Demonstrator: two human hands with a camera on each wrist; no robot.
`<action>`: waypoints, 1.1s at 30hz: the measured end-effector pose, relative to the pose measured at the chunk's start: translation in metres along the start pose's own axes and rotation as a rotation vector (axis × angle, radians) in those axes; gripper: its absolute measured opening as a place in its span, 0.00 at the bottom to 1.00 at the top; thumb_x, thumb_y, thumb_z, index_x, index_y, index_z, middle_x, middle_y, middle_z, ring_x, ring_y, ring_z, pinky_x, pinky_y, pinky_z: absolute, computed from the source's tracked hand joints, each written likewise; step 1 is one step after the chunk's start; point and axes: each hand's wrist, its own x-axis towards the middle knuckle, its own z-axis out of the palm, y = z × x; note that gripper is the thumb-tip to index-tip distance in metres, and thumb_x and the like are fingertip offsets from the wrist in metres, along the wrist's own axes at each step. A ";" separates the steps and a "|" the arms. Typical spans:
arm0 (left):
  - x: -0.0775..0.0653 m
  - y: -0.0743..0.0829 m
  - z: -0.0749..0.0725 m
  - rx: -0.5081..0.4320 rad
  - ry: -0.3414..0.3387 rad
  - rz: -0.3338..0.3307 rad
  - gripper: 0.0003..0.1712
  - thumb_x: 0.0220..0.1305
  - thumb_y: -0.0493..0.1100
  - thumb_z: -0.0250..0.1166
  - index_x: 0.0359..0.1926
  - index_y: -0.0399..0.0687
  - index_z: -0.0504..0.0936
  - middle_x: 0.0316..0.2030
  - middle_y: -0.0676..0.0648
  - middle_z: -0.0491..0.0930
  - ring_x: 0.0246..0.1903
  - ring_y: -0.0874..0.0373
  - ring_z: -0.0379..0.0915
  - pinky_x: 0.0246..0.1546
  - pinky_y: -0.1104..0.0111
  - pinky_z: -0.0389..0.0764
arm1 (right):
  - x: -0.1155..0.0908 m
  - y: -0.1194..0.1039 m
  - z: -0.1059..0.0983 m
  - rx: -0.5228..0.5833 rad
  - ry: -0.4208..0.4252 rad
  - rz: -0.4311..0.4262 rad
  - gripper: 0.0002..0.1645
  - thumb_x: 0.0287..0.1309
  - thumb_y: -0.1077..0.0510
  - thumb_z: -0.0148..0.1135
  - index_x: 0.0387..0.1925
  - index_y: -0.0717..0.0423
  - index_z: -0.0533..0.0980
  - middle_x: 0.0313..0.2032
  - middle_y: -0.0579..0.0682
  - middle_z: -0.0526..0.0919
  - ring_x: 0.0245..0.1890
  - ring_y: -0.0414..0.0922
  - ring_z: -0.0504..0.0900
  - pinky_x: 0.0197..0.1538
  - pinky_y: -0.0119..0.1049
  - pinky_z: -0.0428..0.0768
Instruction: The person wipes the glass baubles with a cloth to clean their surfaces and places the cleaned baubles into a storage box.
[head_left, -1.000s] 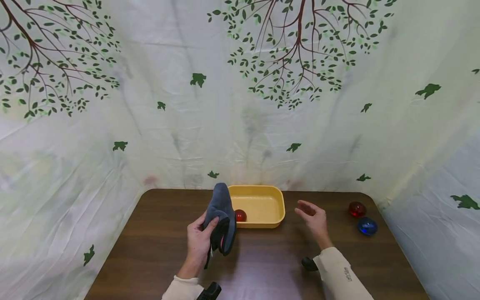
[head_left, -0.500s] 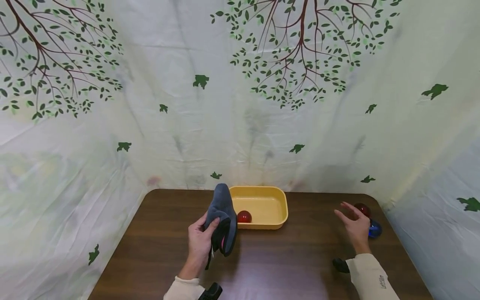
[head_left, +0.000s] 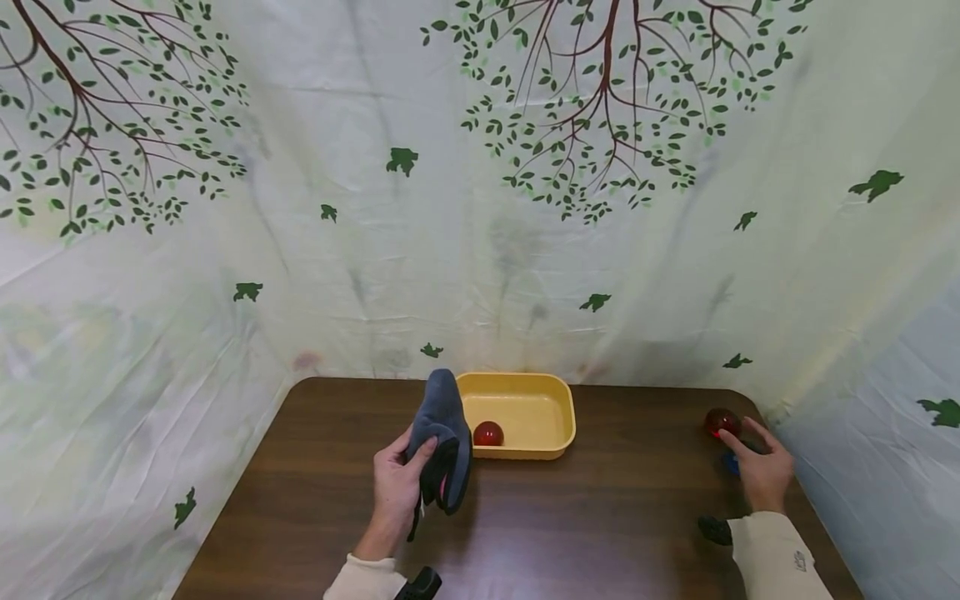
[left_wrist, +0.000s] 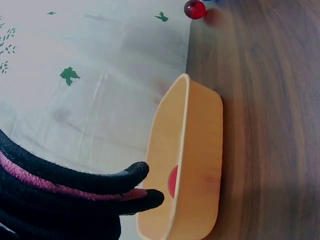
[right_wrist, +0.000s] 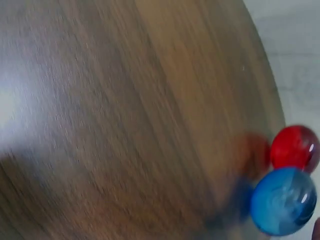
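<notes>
My left hand (head_left: 397, 483) grips a soft grey-blue fabric thing (head_left: 438, 408) with black and pink parts, held up before the yellow bin's left end. In the left wrist view this fabric thing (left_wrist: 65, 187) shows two black rounded ends with a pink strip between. My right hand (head_left: 765, 471) reaches over the table's right side, thumb and fingers spread above a clear blue ball (right_wrist: 283, 201). Most of that ball is hidden by the hand in the head view. Against it sits a clear red ball (head_left: 722, 422), near the thumb tip.
The yellow bin (head_left: 517, 380) stands at the back middle of the brown table (head_left: 600, 517), with a red ball (head_left: 488, 433) inside at its left. Behind hangs a pale curtain (head_left: 480, 275) printed with leaves. The table's rounded right edge runs close past the two balls.
My right hand has moved right from beside the bin to over the blue ball. The left hand keeps its grip on the fabric thing, nearly still.
</notes>
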 end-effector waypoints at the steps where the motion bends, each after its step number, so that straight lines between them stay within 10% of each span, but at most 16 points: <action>1: 0.000 0.000 0.000 -0.003 0.002 -0.006 0.20 0.59 0.28 0.65 0.53 0.25 0.77 0.36 0.54 0.85 0.36 0.62 0.83 0.38 0.70 0.83 | 0.000 0.001 -0.002 -0.009 -0.002 0.019 0.34 0.53 0.52 0.72 0.61 0.57 0.74 0.60 0.48 0.77 0.66 0.48 0.65 0.68 0.39 0.64; 16: -0.002 -0.001 -0.005 -0.026 0.000 -0.005 0.20 0.59 0.26 0.64 0.53 0.24 0.77 0.36 0.54 0.85 0.35 0.62 0.83 0.39 0.70 0.83 | 0.003 0.014 -0.016 -0.136 -0.140 0.215 0.48 0.56 0.56 0.68 0.73 0.61 0.54 0.72 0.65 0.53 0.71 0.61 0.51 0.70 0.54 0.54; 33: 0.000 -0.003 -0.007 -0.016 -0.004 -0.025 0.22 0.59 0.27 0.64 0.54 0.21 0.74 0.36 0.54 0.86 0.37 0.61 0.83 0.40 0.68 0.83 | -0.009 0.025 -0.020 -0.144 -0.012 0.242 0.42 0.55 0.63 0.66 0.69 0.64 0.59 0.69 0.66 0.58 0.69 0.62 0.55 0.71 0.52 0.54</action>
